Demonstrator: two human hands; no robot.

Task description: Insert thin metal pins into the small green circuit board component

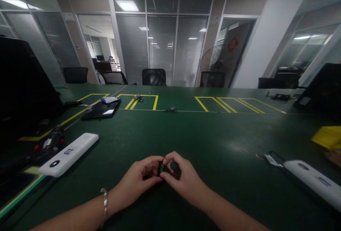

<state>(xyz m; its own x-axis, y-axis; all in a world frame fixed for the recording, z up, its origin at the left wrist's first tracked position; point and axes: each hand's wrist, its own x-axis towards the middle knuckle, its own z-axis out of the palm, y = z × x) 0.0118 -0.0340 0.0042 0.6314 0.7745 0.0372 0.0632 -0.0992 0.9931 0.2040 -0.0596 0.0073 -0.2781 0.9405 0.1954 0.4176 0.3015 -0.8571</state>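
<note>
Close above the green table, my left hand (pixel 142 172) and my right hand (pixel 182 176) meet at the bottom middle of the head view. Between their fingertips is a small dark part with a green piece (pixel 162 167) on it. My left hand's fingers and thumb close on its left side. The thumb and forefinger of my right hand touch its right side, and a dark rounded object (pixel 174 166) shows within that hand's curled fingers. The part's exact shape is too dark to tell. A silver bracelet (pixel 104 202) circles my left wrist.
A white device (pixel 69 154) lies left, another (pixel 314 181) at the right edge. Beyond the left one is a black tablet (pixel 102 109). Small metal parts (pixel 138 98) and a dark item (pixel 170 109) lie farther back. A person's hand (pixel 334 157) is near a yellow object (pixel 327 137).
</note>
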